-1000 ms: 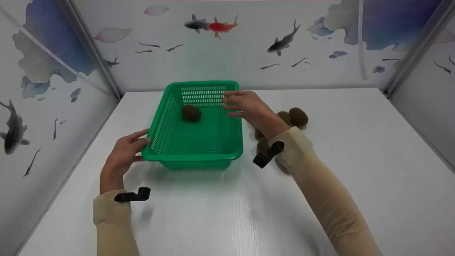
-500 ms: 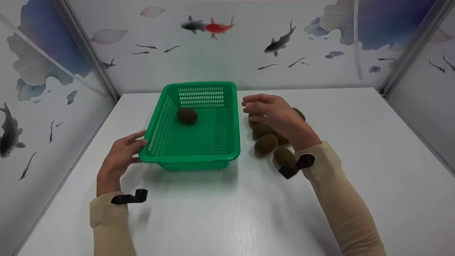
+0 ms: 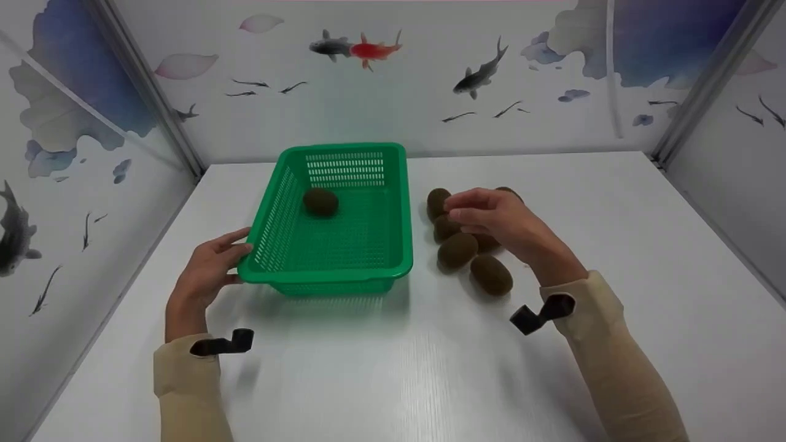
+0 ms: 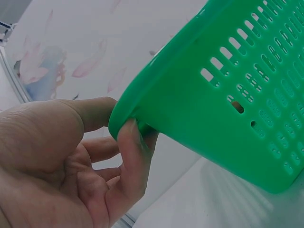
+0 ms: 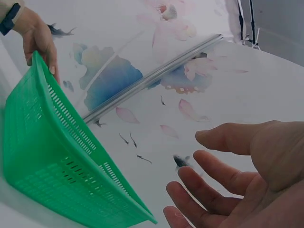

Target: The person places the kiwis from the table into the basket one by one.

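A green plastic basket stands on the table, one brown kiwi lying in its far left part. My left hand pinches the rim at the basket's near left corner; in the left wrist view its fingers close on the rim's edge. To the right of the basket is a loose cluster of several kiwis. My right hand is over that cluster, fingers apart and slightly bent, holding nothing in the right wrist view. It partly hides the kiwis at the back. Nearest the front lies a kiwi, beside another kiwi.
The white table is enclosed by white wall panels printed with fish and leaves. Metal corner posts rise at the back left and right. A black wrist camera sticks out from the right sleeve.
My right hand has moved from above the basket's right rim, rightward and toward me, over the kiwis. The left hand keeps its grip on the basket. The view has shifted slightly.
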`<control>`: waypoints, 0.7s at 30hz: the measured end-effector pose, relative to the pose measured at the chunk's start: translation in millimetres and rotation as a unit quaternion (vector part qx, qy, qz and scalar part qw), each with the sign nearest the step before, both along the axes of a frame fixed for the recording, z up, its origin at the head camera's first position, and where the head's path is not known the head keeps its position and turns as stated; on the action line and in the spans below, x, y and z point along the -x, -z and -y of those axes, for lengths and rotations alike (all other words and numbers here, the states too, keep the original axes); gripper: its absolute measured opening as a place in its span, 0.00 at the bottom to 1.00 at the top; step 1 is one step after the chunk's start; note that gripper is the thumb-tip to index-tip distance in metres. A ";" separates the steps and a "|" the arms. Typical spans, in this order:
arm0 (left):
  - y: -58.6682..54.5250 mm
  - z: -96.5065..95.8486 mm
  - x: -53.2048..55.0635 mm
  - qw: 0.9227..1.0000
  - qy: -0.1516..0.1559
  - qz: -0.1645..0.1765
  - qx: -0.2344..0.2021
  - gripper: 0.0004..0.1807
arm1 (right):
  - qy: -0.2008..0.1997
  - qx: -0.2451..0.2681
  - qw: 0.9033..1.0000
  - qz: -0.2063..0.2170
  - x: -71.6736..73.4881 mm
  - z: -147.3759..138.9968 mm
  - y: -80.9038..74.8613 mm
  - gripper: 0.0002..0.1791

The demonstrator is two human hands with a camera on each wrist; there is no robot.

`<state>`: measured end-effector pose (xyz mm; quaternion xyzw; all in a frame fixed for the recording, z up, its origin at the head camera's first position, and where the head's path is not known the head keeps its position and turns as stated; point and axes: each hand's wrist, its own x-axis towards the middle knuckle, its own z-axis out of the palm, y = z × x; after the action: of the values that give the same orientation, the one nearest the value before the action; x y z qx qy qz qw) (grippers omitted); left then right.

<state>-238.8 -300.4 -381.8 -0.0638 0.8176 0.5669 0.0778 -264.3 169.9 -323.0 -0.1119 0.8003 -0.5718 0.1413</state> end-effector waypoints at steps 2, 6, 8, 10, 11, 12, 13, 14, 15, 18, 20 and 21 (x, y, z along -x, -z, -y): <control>0.1 0.2 0.0 1.000 0.000 -0.001 -0.003 0.33 | -0.006 -0.009 1.000 -0.006 -1.2 -5.5 4.5 0.22; -0.1 -0.1 -0.3 1.000 -0.001 -0.003 -0.002 0.33 | -0.011 -0.031 0.999 -0.010 -3.5 -15.9 13.7 0.23; -0.3 -0.4 -0.5 1.000 0.000 -0.002 0.000 0.33 | -0.010 -0.042 0.999 -0.015 -3.8 -20.6 18.1 0.23; -0.5 -0.6 -0.5 1.000 -0.001 -0.002 0.000 0.33 | -0.008 -0.055 0.998 -0.021 -3.6 -25.1 22.7 0.22; -0.6 -0.6 -0.5 1.000 -0.001 -0.002 0.001 0.33 | -0.006 -0.063 0.998 -0.023 -3.4 -27.4 25.1 0.22; -0.5 -0.6 -0.4 1.000 0.000 -0.002 0.003 0.33 | -0.003 -0.070 0.997 -0.023 -3.0 -29.5 27.4 0.22; -0.5 -0.5 -0.3 1.000 0.000 -0.003 0.003 0.33 | 0.000 -0.074 0.997 -0.020 -2.5 -31.9 29.9 0.22; -0.3 -0.5 -0.2 1.000 0.000 -0.004 0.004 0.33 | 0.002 -0.076 0.997 -0.018 -2.1 -34.2 32.1 0.22; -0.1 -0.4 -0.1 1.000 0.001 -0.004 0.005 0.33 | 0.002 -0.078 0.997 -0.014 -1.6 -36.5 34.4 0.22; 0.4 -0.4 -0.1 1.000 0.000 -0.003 0.006 0.33 | -0.001 -0.081 0.997 0.001 -0.5 -42.7 40.4 0.25; 0.5 -0.3 0.1 1.000 0.001 -0.001 0.005 0.33 | -0.008 -0.092 0.996 0.011 -0.1 -46.1 42.9 0.27; 0.7 -0.2 0.4 1.000 0.000 0.000 0.005 0.32 | -0.011 -0.100 0.995 0.014 0.2 -47.4 43.6 0.28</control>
<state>-239.1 -300.2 -382.5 -0.0640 0.8206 0.5626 0.0773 -264.5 217.3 -366.6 -0.0981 0.8500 -0.4892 0.1692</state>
